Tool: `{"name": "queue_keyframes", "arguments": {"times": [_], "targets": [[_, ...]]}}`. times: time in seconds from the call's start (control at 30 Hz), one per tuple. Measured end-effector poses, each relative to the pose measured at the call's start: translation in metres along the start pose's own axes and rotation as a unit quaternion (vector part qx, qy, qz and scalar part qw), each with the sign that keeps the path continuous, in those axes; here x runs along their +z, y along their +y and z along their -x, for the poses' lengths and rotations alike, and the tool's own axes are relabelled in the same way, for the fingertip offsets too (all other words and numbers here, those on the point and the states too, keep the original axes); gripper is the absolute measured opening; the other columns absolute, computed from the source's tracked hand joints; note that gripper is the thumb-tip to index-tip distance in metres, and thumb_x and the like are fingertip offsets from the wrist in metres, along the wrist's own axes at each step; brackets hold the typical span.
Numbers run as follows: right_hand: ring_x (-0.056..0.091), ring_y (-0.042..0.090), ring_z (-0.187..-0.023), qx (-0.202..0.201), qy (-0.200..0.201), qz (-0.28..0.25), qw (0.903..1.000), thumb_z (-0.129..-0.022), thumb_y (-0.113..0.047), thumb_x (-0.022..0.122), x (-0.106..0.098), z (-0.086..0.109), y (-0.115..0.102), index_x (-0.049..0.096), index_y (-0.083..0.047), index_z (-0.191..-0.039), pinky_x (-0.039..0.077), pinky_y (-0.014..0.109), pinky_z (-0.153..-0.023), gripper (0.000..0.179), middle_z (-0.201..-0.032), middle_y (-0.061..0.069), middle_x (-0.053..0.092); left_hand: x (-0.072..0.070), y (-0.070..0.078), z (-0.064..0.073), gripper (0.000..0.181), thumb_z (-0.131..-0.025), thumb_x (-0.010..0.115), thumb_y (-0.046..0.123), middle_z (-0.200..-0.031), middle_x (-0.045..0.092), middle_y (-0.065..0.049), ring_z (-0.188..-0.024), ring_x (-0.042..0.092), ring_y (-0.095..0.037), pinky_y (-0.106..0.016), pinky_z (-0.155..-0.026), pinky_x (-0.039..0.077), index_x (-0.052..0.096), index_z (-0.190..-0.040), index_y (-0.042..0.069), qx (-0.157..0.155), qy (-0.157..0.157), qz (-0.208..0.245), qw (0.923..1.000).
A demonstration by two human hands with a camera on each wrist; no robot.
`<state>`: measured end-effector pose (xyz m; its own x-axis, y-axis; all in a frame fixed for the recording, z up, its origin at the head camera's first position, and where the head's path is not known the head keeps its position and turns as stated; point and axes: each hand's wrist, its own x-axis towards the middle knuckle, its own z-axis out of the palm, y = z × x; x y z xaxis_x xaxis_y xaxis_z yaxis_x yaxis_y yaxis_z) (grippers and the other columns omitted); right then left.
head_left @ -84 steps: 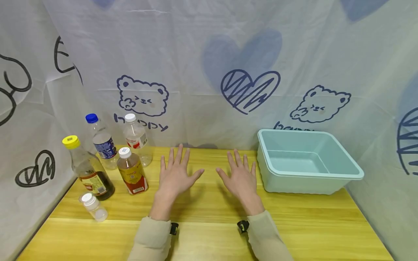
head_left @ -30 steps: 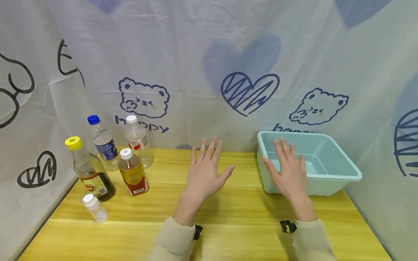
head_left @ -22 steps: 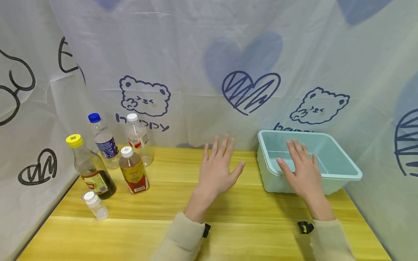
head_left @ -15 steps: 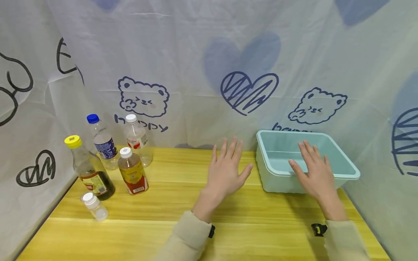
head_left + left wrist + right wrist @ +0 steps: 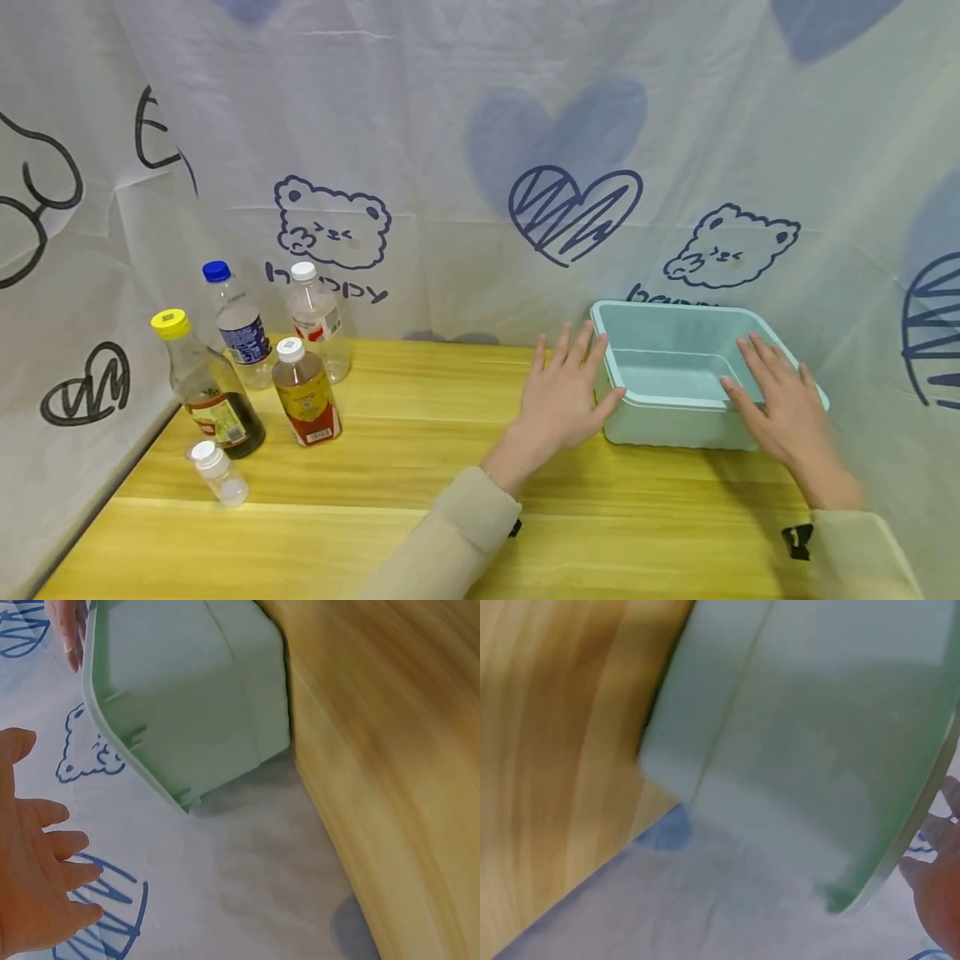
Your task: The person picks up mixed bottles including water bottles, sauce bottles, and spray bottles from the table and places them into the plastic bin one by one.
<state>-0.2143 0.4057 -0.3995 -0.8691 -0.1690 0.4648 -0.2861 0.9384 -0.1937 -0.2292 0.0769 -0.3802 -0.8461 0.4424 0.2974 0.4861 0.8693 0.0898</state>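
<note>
A pale green plastic bin [image 5: 675, 423] stands at the right of the table, with nothing inside. My left hand [image 5: 564, 398], fingers straight and spread, is by the bin's left side; in the left wrist view a gap shows between that hand [image 5: 37, 870] and the bin [image 5: 195, 690]. Over the bin's front right corner is my right hand [image 5: 787, 412], its fingers extended too. The right wrist view has the bin's wall [image 5: 802, 750] close up and part of the right hand [image 5: 939, 877] beyond the rim. Neither hand holds anything.
At the left stand a yellow-capped sauce bottle [image 5: 213, 408], a blue-capped bottle [image 5: 246, 337], a clear white-capped bottle [image 5: 318, 321], a yellow-and-red labelled bottle [image 5: 306, 400] and a small clear jar [image 5: 221, 475]. A printed cloth [image 5: 450, 167] hangs behind the wooden table [image 5: 360, 542].
Both hands have moved right from the middle of the table, the left to the bin's left side, the right across to its right corner. The bin and bottles have stayed in place.
</note>
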Motion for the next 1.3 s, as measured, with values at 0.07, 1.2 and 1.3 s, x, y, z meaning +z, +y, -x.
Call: {"name": "queue_keyframes", "arguments": {"times": [0.07,1.2,1.3], "targets": [[0.015,0.046,-0.156,-0.002,0.0,0.003,1.0,-0.111,-0.042,0.044,-0.001,0.003,0.008,0.021,-0.011,-0.166,-0.001,0.066,-0.125,0.068,-0.171,0.02,0.019,0.002,0.004,-0.003,0.077,-0.106,0.03,0.067,-0.175,0.01,-0.001,-0.16,0.009,-0.028,-0.054,-0.129,0.008,0.018,-0.168,0.023,-0.001,-0.005,-0.001,1.0],[0.016,0.058,-0.149,0.01,-0.089,-0.017,0.9959,-0.114,-0.029,0.037,-0.016,0.018,0.092,0.01,-0.005,-0.166,0.004,0.064,-0.125,0.064,-0.172,0.022,0.007,0.04,0.029,-0.03,0.096,-0.099,0.017,0.08,-0.175,0.003,-0.004,-0.161,0.003,-0.023,-0.048,-0.129,0.013,0.006,-0.168,0.014,-0.02,-0.066,0.013,0.9975],[0.016,0.058,-0.149,0.014,-0.096,-0.018,0.9951,-0.114,-0.03,0.037,-0.014,0.019,0.094,0.009,-0.004,-0.166,0.005,0.066,-0.124,0.065,-0.171,0.023,0.006,0.042,0.03,-0.029,0.097,-0.099,0.018,0.08,-0.175,0.005,-0.004,-0.161,0.005,-0.023,-0.047,-0.129,0.014,0.008,-0.168,0.013,-0.021,-0.065,0.012,0.9976]]}}
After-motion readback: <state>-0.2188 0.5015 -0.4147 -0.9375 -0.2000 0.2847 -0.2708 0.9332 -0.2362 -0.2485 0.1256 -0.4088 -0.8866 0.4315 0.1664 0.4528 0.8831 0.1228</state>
